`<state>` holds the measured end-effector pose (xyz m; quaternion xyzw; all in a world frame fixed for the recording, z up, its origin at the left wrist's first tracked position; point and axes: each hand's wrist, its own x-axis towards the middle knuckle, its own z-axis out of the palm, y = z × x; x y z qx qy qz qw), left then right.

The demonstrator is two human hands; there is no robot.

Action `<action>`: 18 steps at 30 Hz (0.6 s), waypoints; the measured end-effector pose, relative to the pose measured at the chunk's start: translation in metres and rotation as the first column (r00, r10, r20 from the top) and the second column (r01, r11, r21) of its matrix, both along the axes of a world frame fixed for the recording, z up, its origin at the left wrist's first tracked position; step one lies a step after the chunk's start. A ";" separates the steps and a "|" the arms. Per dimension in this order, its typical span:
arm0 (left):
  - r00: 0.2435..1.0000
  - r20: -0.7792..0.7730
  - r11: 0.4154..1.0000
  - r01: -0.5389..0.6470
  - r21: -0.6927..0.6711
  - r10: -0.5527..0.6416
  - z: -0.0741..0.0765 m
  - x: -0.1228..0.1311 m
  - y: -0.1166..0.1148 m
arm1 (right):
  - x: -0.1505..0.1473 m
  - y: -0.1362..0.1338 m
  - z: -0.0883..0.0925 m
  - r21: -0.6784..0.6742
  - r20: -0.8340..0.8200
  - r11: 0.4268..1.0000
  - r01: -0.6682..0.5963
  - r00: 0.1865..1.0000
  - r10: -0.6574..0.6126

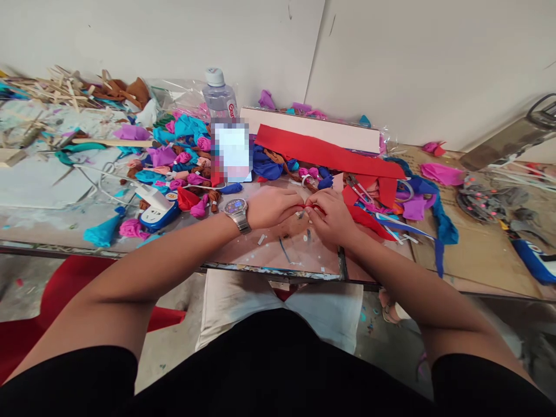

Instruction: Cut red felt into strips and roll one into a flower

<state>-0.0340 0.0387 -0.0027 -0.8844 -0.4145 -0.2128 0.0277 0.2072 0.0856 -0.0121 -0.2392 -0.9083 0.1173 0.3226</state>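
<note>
Over the near part of the worktable [260, 252], my left hand [271, 207] and my right hand [330, 217] meet fingertip to fingertip. Both have their fingers pinched on a small piece of red cloth [304, 207], mostly hidden between them. A red cloth strip [369, 222] lies just right of my right hand. Scissors [360, 188] rest among cloth scraps beyond that hand. A long red cloth band [325, 152] stretches across the pile behind both hands. Blue cloth [266, 164] is bunched beyond my left hand.
A bottle [220, 98] stands behind a bright phone [233, 152]. Left are knotted cloth pieces, a power strip [160, 214], green-handled pliers [82, 149] and wooden sticks [65, 87]. Cardboard [473, 260] and a blue-white power strip [536, 260] are right. The table's edge runs below my forearms.
</note>
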 end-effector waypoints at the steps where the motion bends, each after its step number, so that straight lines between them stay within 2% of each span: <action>1: 1.000 0.011 1.000 0.006 -0.006 -0.006 0.001 0.000 -0.001 | 0.000 0.000 0.000 -0.004 0.011 1.000 -0.002 1.000 0.002; 6: 0.999 0.033 0.999 0.013 -0.034 -0.012 0.002 0.001 -0.002 | 0.000 0.002 0.000 -0.024 0.008 1.000 -0.001 1.000 0.001; 18: 0.998 0.070 0.998 0.015 -0.054 -0.011 0.003 0.000 -0.002 | 0.003 0.002 -0.001 0.030 -0.025 0.999 0.028 0.999 -0.027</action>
